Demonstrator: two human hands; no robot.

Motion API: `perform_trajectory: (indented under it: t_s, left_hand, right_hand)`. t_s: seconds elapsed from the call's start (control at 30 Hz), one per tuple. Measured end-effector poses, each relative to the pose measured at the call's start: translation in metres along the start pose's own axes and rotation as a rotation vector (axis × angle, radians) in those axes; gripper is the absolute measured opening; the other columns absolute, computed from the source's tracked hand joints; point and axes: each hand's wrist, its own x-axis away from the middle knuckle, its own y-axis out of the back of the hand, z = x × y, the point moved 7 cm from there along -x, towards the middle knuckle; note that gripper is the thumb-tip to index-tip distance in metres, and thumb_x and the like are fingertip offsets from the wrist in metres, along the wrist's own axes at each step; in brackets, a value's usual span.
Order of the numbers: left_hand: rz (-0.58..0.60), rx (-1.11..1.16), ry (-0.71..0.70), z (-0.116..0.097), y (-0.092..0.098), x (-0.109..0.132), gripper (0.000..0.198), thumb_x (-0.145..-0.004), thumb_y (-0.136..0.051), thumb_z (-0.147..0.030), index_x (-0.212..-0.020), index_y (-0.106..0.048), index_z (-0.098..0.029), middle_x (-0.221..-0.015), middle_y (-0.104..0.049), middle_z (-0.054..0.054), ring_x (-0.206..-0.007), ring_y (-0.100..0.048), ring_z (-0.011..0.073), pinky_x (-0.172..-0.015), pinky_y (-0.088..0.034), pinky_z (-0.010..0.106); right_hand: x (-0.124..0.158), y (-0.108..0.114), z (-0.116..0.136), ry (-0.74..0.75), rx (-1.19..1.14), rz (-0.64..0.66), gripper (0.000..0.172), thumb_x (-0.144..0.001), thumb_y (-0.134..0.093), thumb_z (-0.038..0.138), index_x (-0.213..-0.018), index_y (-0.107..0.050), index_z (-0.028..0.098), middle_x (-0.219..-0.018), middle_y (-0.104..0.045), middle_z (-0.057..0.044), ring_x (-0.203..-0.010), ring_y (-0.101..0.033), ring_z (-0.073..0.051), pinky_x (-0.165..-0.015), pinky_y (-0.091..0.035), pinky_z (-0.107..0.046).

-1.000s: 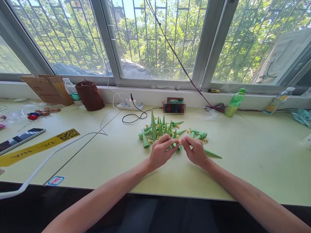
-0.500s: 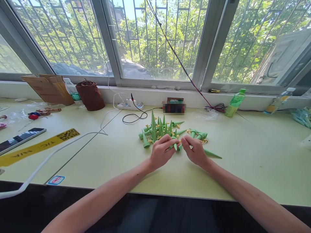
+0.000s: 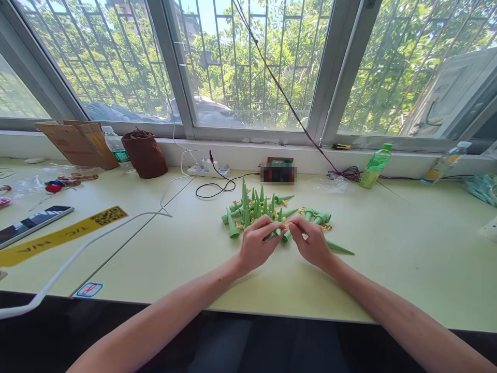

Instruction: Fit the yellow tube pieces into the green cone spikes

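Observation:
My left hand (image 3: 258, 241) is closed around a green plastic plant watering spike (image 3: 279, 218), mostly covered by my fingers. At its end a small yellow-orange part (image 3: 286, 226) shows between my two hands. My right hand (image 3: 309, 241) pinches that small part with thumb and forefinger. Just beyond my hands lies a pile of green cone-shaped spikes (image 3: 245, 207), some upright and others on their sides, with yellow fittings among them. More green spike pieces (image 3: 321, 217) and yellow fittings lie beyond my right hand. One long spike (image 3: 340, 247) points right beside my right wrist.
On the pale table (image 3: 163, 264), a white cable (image 3: 93, 241) and yellow tag (image 3: 62, 235) cross the left side near a phone (image 3: 34, 223). A brown pouch (image 3: 143, 154), power strip (image 3: 209, 169) and green bottle (image 3: 375, 166) stand along the window sill.
The spike in my left hand has turned, its tip no longer pointing down toward me. My fingertips have shifted slightly around the small yellow part; the pile has not moved.

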Motion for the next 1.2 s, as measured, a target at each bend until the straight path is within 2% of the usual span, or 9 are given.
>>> perform_trajectory:
  t_s: [0.23, 0.47, 0.87, 1.1, 1.2]
  left_hand:
    - [0.033, 0.017, 0.014, 0.0001, -0.0019, 0.0012, 0.007, -0.087, -0.066, -0.021, -0.088, -0.071, -0.016, -0.068, -0.046, -0.004, -0.050, -0.035, 0.0039, -0.049, -0.035, 0.018]
    - [0.042, 0.036, 0.001, -0.0016, -0.0028, 0.0018, 0.007, -0.088, -0.065, -0.021, -0.088, -0.070, -0.017, -0.069, -0.047, -0.003, -0.050, -0.037, 0.0045, -0.048, -0.036, 0.018]
    - [0.049, 0.037, 0.009, -0.0004, -0.0035, 0.0025, 0.009, -0.089, -0.063, -0.023, -0.089, -0.070, -0.018, -0.070, -0.049, -0.002, -0.052, -0.043, 0.0052, -0.051, -0.039, 0.018]
    - [0.051, 0.018, -0.012, -0.0007, -0.0035, 0.0027, 0.009, -0.089, -0.063, -0.023, -0.090, -0.070, -0.018, -0.070, -0.050, -0.002, -0.052, -0.042, 0.0051, -0.050, -0.039, 0.018]
    - [0.045, 0.026, -0.014, -0.0001, -0.0034, 0.0027, 0.008, -0.088, -0.065, -0.023, -0.091, -0.070, -0.017, -0.071, -0.049, -0.002, -0.053, -0.041, 0.0050, -0.050, -0.038, 0.018]
  right_hand:
    - [-0.0014, 0.0014, 0.0047, 0.038, 0.106, -0.016, 0.025, -0.097, -0.044, 0.026, -0.074, -0.051, 0.020, -0.057, -0.048, 0.004, -0.048, -0.039, -0.010, -0.050, -0.033, -0.022]
    - [-0.0010, 0.0013, 0.0057, 0.050, 0.164, -0.015, 0.033, -0.099, -0.040, 0.029, -0.067, -0.044, 0.021, -0.053, -0.040, 0.005, -0.046, -0.035, -0.010, -0.049, -0.030, -0.023]
    - [-0.0012, 0.0008, 0.0046, 0.024, 0.165, -0.011, 0.040, -0.100, -0.038, 0.035, -0.063, -0.041, 0.021, -0.052, -0.035, 0.005, -0.046, -0.031, -0.010, -0.049, -0.029, -0.023]
    - [-0.0025, 0.0004, 0.0037, 0.000, 0.161, 0.004, 0.043, -0.100, -0.035, 0.040, -0.062, -0.042, 0.021, -0.051, -0.041, 0.004, -0.046, -0.035, -0.010, -0.049, -0.030, -0.025]
    - [-0.0021, -0.0003, 0.0023, 0.000, 0.158, 0.008, 0.043, -0.100, -0.036, 0.039, -0.062, -0.040, 0.021, -0.051, -0.039, 0.004, -0.046, -0.033, -0.010, -0.049, -0.029, -0.025]
